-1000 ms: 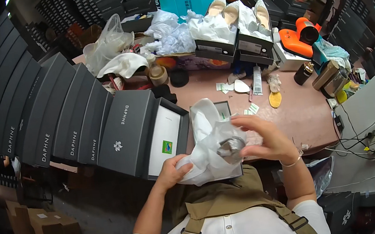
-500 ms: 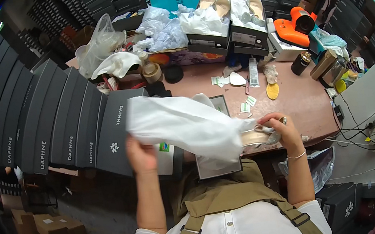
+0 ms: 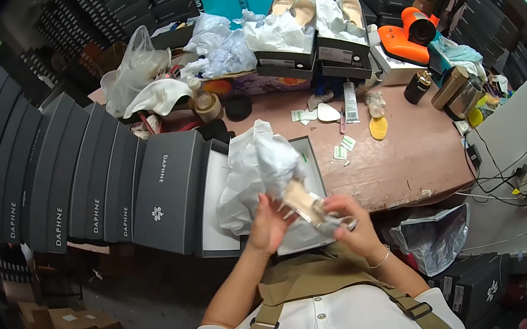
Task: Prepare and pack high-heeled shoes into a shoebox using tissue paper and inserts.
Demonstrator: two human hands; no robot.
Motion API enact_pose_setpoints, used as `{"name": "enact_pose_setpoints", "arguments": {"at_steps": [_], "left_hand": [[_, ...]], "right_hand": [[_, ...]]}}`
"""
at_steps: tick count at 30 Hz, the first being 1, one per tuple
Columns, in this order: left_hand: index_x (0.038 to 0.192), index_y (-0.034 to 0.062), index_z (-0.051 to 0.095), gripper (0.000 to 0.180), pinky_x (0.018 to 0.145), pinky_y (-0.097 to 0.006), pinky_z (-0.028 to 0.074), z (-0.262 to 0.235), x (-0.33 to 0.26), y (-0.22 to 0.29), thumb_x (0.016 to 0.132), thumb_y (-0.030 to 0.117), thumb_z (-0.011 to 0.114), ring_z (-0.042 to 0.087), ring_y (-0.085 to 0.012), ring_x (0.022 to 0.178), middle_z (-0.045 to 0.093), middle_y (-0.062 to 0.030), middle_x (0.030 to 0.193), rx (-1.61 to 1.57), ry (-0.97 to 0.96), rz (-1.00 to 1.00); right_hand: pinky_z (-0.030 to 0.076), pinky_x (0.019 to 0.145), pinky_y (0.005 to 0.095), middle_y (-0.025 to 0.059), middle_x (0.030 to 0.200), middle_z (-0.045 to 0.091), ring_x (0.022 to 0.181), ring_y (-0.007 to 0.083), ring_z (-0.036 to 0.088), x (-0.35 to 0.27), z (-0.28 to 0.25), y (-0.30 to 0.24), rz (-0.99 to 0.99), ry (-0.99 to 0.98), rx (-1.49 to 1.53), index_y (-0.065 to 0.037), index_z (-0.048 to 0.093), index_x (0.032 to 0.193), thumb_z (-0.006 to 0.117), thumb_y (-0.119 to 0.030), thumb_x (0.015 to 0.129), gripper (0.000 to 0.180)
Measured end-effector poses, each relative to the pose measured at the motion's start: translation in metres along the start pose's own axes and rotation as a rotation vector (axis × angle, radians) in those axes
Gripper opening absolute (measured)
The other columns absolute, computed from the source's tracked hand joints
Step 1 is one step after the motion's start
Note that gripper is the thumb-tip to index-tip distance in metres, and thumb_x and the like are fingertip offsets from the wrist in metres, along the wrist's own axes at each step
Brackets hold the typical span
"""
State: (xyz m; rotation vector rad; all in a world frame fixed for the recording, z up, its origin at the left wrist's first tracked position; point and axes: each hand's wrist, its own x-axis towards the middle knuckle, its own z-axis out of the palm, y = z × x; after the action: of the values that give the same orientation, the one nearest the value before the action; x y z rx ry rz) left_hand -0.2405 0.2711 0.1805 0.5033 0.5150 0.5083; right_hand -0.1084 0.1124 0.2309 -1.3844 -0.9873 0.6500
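Observation:
My right hand (image 3: 354, 227) grips a silvery shoe (image 3: 298, 197) with a beige insole by its heel end. The toe end points up and to the left, hidden by crumpled white tissue paper (image 3: 278, 163). My left hand (image 3: 267, 226) is open beside the shoe, its fingers apart and partly blurred; I cannot tell whether they touch it. More white paper (image 3: 235, 191) spreads to the left of the shoe. Beneath lies an open shoe box (image 3: 310, 152) with a dark rim. Another open, white-lined box part (image 3: 218, 232) is on its left.
Dark shoe boxes (image 3: 168, 189) stand in a row at the left. Two boxes hold pale shoes (image 3: 350, 9) and paper at the back. An orange device (image 3: 403, 39), a dark bottle (image 3: 418, 86), a tube (image 3: 350, 102) and a yellow pad (image 3: 378, 128) are on the pinkish table (image 3: 407, 153).
The white paper sheet my left hand held has moved down over the box. My left hand has come rightward to the shoe. My right hand has brought the shoe left and lower.

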Motion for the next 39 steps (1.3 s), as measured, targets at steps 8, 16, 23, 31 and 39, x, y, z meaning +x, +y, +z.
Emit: {"name": "enact_pose_setpoints", "arguments": {"at_steps": [8, 16, 23, 31, 39], "left_hand": [[0.126, 0.0092, 0.048, 0.063, 0.084, -0.037, 0.048, 0.026, -0.03, -0.019, 0.096, 0.061, 0.031, 0.057, -0.0192, 0.1, 0.056, -0.0069, 0.114, -0.19, 0.076, -0.04], [0.122, 0.0047, 0.047, 0.044, 0.075, -0.034, 0.053, -0.015, -0.033, -0.014, 0.095, 0.038, 0.056, 0.061, -0.0181, 0.088, 0.059, -0.0068, 0.105, 0.063, 0.129, 0.029], [0.113, 0.0034, 0.054, 0.063, 0.058, -0.029, 0.054, -0.029, -0.026, -0.01, 0.094, 0.061, 0.039, 0.063, -0.0189, 0.07, 0.064, -0.0123, 0.086, 0.011, -0.009, -0.341], [0.111, 0.0026, 0.052, 0.057, 0.056, -0.03, 0.055, 0.0, -0.019, -0.013, 0.096, 0.056, 0.04, 0.063, -0.0222, 0.063, 0.062, -0.012, 0.08, -0.17, -0.003, -0.587], [0.143, 0.0096, 0.031, 0.067, 0.056, -0.024, 0.05, -0.006, -0.02, -0.042, 0.096, 0.055, 0.041, 0.04, -0.0154, 0.068, 0.044, -0.025, 0.135, -0.464, -0.241, -1.023]], "right_hand": [[0.047, 0.078, 0.0392, 0.0091, 0.097, 0.06, 0.089, 0.0275, 0.059, 0.066, 0.035, 0.021, -0.35, -0.236, -0.667, -0.006, 0.066, 0.1, 0.068, -0.021, 0.08, 0.025], [0.049, 0.072, 0.0325, 0.0116, 0.092, 0.056, 0.082, 0.0266, 0.059, 0.067, 0.037, 0.047, -0.158, -0.385, -0.362, -0.003, 0.061, 0.098, 0.062, -0.01, 0.08, 0.019], [0.049, 0.095, 0.0398, 0.0136, 0.123, 0.056, 0.118, 0.0294, 0.054, 0.087, 0.016, -0.013, 0.161, -0.215, 0.96, -0.001, 0.055, 0.116, 0.057, -0.009, 0.09, 0.027], [0.049, 0.083, 0.0342, 0.0128, 0.099, 0.063, 0.096, 0.0284, 0.06, 0.05, 0.006, 0.045, -0.333, -0.026, -0.645, -0.004, 0.063, 0.098, 0.071, -0.01, 0.079, 0.022], [0.044, 0.073, 0.0215, -0.0029, 0.088, 0.059, 0.079, 0.0061, 0.052, -0.017, -0.088, 0.074, 0.032, 0.952, 0.482, -0.004, 0.061, 0.099, 0.058, -0.014, 0.095, 0.011]]}}
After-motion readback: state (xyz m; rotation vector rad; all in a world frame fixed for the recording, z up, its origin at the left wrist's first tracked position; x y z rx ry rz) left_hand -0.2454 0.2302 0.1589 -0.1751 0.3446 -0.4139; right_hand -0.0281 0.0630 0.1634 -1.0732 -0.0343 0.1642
